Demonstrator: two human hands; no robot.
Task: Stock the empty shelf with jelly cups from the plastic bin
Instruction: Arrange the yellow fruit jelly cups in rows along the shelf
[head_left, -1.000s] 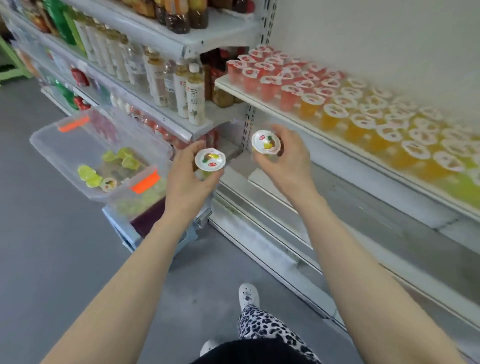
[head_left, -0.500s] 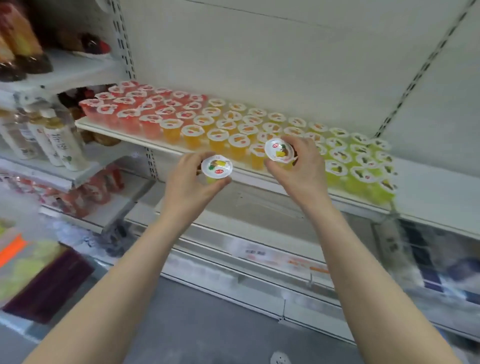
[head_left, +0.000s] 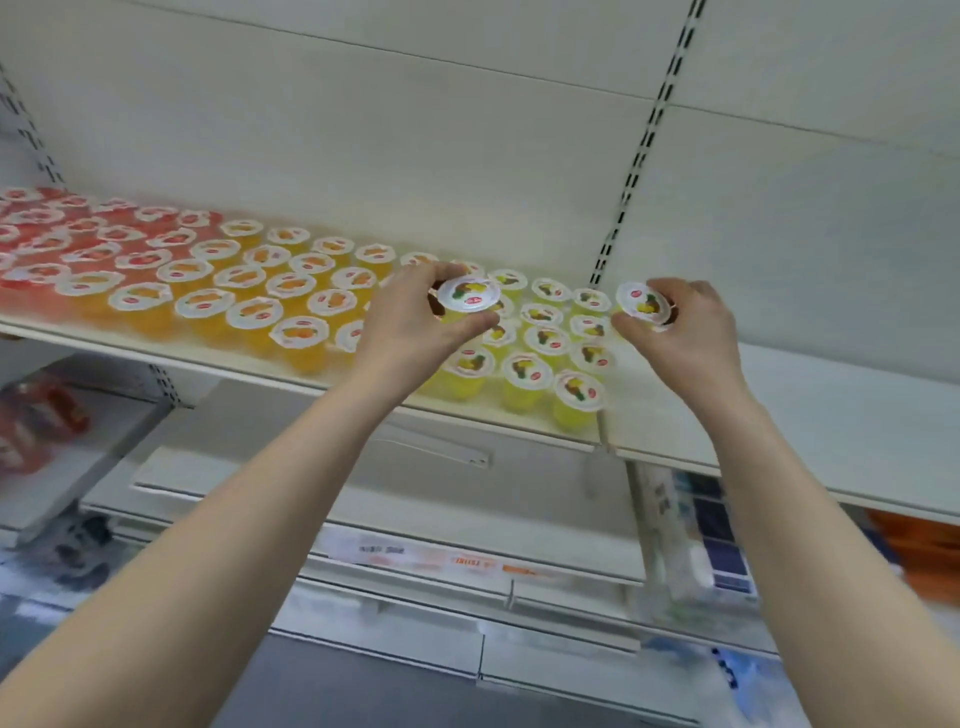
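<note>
Two jelly cups are held over the shelf (head_left: 831, 415): the left cup (head_left: 469, 299) is pinched at its rim by the left hand (head_left: 415, 322) above the standing yellow cups (head_left: 540, 338), and the right cup (head_left: 644, 304) is gripped likewise by the right hand (head_left: 685, 332), just past that block at 3 o'clock. Bare board is left toward 3 o'clock, bounded by the front edge at 6 o'clock and the slotted upright (head_left: 639, 156) at 12 o'clock, while orange cups (head_left: 260, 291) and red cups (head_left: 52, 244) fill it toward 9 o'clock. Fruit and a small red oval mark are printed on the white lids, but neither that writing nor the blurred price strip (head_left: 467, 564) below can be read.
</note>
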